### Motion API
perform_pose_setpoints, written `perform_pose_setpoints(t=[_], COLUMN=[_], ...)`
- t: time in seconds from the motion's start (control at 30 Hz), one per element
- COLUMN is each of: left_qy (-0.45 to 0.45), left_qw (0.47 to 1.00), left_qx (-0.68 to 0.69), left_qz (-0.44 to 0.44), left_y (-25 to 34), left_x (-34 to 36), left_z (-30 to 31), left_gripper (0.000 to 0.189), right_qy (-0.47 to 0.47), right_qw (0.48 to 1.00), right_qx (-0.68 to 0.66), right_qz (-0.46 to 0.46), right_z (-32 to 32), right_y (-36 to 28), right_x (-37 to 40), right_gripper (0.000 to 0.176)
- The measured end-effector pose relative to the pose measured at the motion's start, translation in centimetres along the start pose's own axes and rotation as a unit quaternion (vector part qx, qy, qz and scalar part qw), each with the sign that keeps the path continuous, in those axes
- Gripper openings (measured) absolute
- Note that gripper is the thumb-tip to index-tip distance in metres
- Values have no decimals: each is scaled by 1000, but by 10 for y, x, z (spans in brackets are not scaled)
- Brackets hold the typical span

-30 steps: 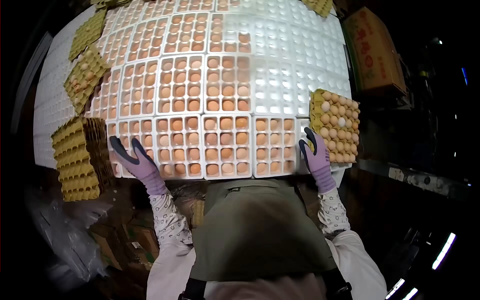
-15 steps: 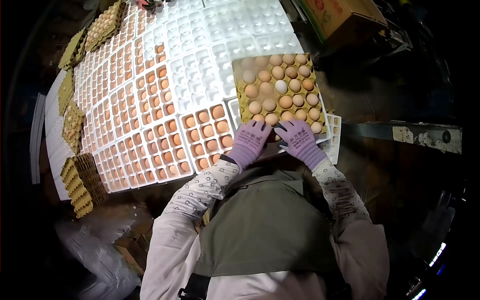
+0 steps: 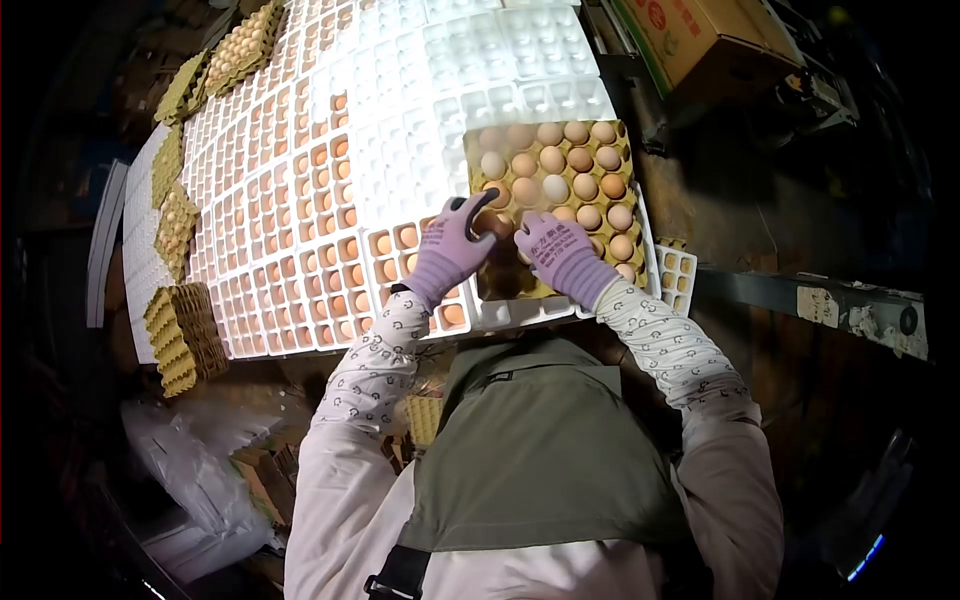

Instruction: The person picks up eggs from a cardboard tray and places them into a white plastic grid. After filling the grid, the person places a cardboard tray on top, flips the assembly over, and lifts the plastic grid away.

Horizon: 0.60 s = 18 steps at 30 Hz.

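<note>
The left hand (image 3: 450, 245) is over the near left part of the pulp tray (image 3: 515, 284), its thumb and forefinger parted in a wide C; a dim brown egg shows at the gap, and I cannot tell whether they press on it. The right hand (image 3: 565, 255) is just beside it, fingers bent down among the cups; what, if anything, they have hold of is hidden under the knuckles. The eggs (image 3: 524, 190) sit mostly beyond both sets of fingers and along the right hand's outer side. For good handling, I would bring the fingers down around each egg's widest part, squeeze lightly, lift straight up clear of the cup walls, and keep the two hands from knocking shells together. The shells look smooth, rounded and brittle, mostly tan to brown, with one white egg (image 3: 555, 188) just past the right fingertips. The tray looks like rough moulded pulp, yellowish, with peaked dividers. Under its near edge, below the fingers, lies a white tray (image 3: 490, 318), apparently thin glossy plastic; to the left of the left fingers, filled trays (image 3: 325, 290) show square cells. The gloves are purple knit with dark, seemingly coated fingertips, which should help against slipping.
</note>
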State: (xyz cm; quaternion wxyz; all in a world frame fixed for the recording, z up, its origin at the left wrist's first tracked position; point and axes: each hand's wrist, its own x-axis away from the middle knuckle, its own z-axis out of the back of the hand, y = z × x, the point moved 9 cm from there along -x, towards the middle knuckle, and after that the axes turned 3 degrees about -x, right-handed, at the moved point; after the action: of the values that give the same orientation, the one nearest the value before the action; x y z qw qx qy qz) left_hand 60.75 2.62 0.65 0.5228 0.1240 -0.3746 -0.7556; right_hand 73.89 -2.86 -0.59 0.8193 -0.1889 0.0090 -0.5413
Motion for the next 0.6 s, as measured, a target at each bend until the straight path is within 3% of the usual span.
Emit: perform_pose_setpoints(t=[0.03, 0.07, 0.1, 0.13, 0.17, 0.23, 0.3, 0.33, 0.37, 0.4, 0.43, 0.47, 0.5, 0.53, 0.57, 0.6], left_qy=[23, 5, -11, -62, -98, -79, 60, 30, 13, -17, -46, -40, 7, 59, 33, 89], left_qw=[998, 984, 957, 913, 872, 911, 985, 993, 924, 825, 684, 594, 683, 762, 762, 811], left_qx=[-57, -170, -279, -390, -459, -389, -158, 116, 381, 557, 712, 780, 713, 630, 617, 506], left_qz=[-23, -52, -80, -100, -137, -108, -14, -1, 25, 95, 153, 194, 161, 139, 196, 280], left_y=[-10, 10, 33, 36, 23, 18, -4, -37, -69, -97, -115, -128, -152, -175, -205, -242], left_x=[-10, -9, -9, -11, -17, -20, -11, -4, 4, 16, 28, 44, 45, 47, 43, 48], left_z=[3, 4, 2, -17, -42, -30, 10, 10, 9, -1, -14, -7, 15, 36, 43, 51], left_gripper=[43, 42, 41, 43, 47, 47, 42, 43, 48, 48, 48, 48, 49, 50, 49, 48], right_qy=[-19, -14, 5, 25, 72, 176, 82, 55, 49, 42, 33, 81, 127, 127, 142, 125], right_qw=[1000, 996, 959, 884, 913, 951, 994, 995, 994, 993, 991, 993, 982, 948, 891, 888], right_qx=[14, -67, -251, -425, -371, -238, 0, 54, 69, 87, 107, 13, -82, -270, -411, -423], right_qz=[7, -55, -128, -195, -156, -95, -74, -60, -62, -65, -69, -88, -110, -116, -128, -132], right_z=[-3, 16, 22, 22, 27, 38, 41, 30, 24, 18, 15, 34, 52, 44, 32, 37], right_y=[-1, 8, 25, 43, 46, 50, 15, 11, 10, 13, 15, 13, 15, 28, 29, 10], right_x=[-3, 3, 10, 17, 12, 6, -8, -17, -23, -27, -30, -25, -23, -30, -41, -60], right_gripper=[36, 38, 39, 40, 42, 47, 46, 40, 39, 38, 37, 34, 31, 34, 38, 39])
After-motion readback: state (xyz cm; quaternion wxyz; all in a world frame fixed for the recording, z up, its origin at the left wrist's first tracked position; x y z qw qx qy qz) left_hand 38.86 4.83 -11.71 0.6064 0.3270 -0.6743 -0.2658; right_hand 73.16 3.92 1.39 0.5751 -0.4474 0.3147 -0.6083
